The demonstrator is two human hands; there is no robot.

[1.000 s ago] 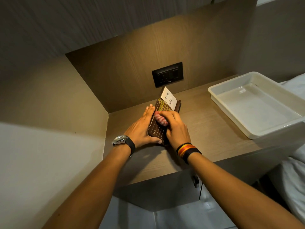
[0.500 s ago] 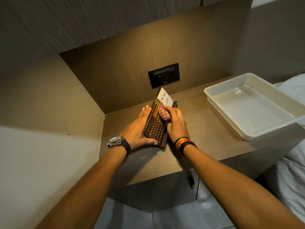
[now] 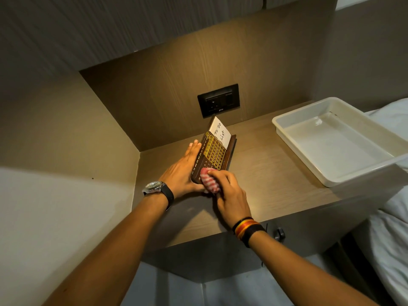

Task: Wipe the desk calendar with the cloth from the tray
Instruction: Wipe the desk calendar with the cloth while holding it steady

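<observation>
A dark wooden desk calendar with gold tiles and a white "To Do List" note stands on the wooden desk, leaning back. My left hand lies flat against its left edge and steadies it. My right hand grips a bunched red-and-white striped cloth and presses it on the calendar's near lower corner. The white plastic tray sits to the right with nothing in it.
A black wall socket is set in the back panel just behind the calendar. Side panels enclose the desk on the left. White bedding lies at the right, beyond the tray. A cabinet knob sits below the desk's front edge.
My right hand has dragged the cloth from the upper part of the calendar's face down to its near lower corner. The left hand has kept its hold on the left edge.
</observation>
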